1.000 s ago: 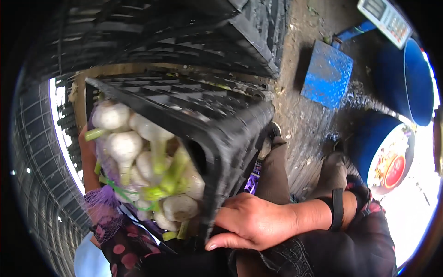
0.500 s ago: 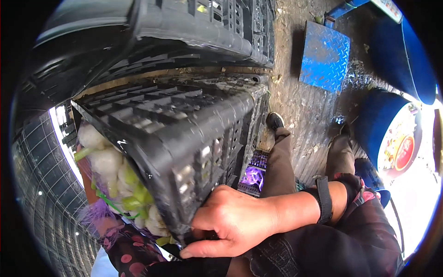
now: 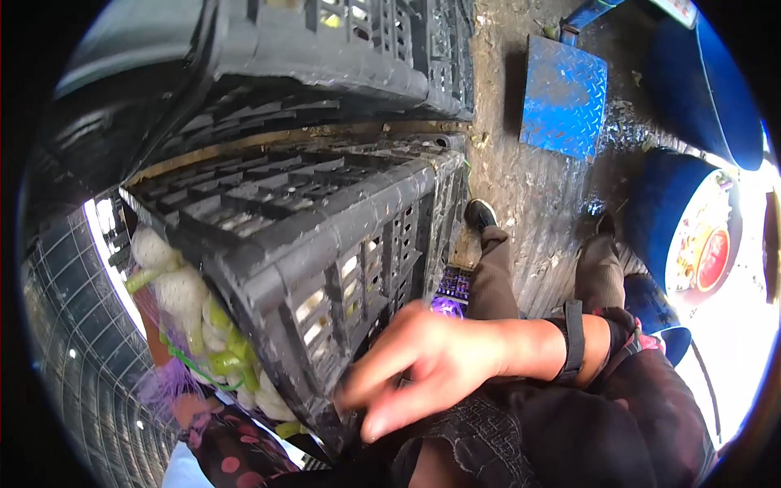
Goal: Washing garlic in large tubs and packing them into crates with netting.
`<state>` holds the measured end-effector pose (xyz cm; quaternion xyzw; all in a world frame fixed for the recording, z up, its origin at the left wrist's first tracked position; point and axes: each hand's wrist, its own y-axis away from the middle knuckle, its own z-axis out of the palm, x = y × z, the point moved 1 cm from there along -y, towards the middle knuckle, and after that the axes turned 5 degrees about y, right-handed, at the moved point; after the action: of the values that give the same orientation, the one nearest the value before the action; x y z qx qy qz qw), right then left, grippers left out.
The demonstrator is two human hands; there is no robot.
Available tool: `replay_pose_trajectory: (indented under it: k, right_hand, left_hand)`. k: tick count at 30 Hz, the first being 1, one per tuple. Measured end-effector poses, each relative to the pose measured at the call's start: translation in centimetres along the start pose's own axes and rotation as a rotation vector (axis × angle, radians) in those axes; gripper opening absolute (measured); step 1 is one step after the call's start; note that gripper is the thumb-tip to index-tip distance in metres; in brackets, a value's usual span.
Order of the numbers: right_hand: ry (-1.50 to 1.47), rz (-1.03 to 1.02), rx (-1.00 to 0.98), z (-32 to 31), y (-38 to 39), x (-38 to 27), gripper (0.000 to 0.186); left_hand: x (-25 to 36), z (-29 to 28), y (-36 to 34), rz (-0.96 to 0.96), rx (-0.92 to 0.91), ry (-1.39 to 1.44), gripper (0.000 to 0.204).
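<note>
A black plastic crate [image 3: 301, 268] lies tipped on its side in front of me, its mouth toward the left. White vegetables with green stalks [image 3: 183, 293] fill the mouth, with purple netting [image 3: 167, 390] and a green tie beside them. My right hand [image 3: 431, 358], blurred, is at the crate's near lower corner, thumb and forefinger apart with nothing between them. From below, my left arm in a dark spotted sleeve reaches up on the mouth side. My left hand [image 3: 150, 321] is mostly behind the vegetables and netting, its fingers hidden.
Another black crate [image 3: 342, 69] stands just beyond. A blue metal platform [image 3: 563, 98] is on the wet floor, right of it blue barrels [image 3: 651, 211], one holding scraps and a red bowl [image 3: 713, 260]. Below the crate sits a purple basket [image 3: 452, 285]. Wire mesh [image 3: 89, 325] curves at left.
My right hand has loosened from the crate's corner and shifted slightly up and right, its fingers parting. The crate has turned a little. My left arm stays on the mouth side.
</note>
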<state>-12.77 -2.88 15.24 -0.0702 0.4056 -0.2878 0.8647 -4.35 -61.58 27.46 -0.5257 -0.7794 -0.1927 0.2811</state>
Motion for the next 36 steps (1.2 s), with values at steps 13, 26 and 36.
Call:
replay_pose_trajectory:
  k: [13,26,36]
  right_hand:
    - [0.810,-0.087,0.916,-3.1,1.8,11.1,0.114]
    - [0.803,-0.095,0.866,-5.9,0.8,10.5,0.114]
    - [0.921,0.273,0.505,-9.8,12.3,7.2,0.074]
  left_hand:
    - [-1.0,5.0,-7.4,0.093,-0.031,0.160,0.033]
    - [-0.6,6.9,-9.8,0.165,0.096,0.391,0.032]
    - [2.7,14.3,2.0,0.181,0.427,0.635,0.032]
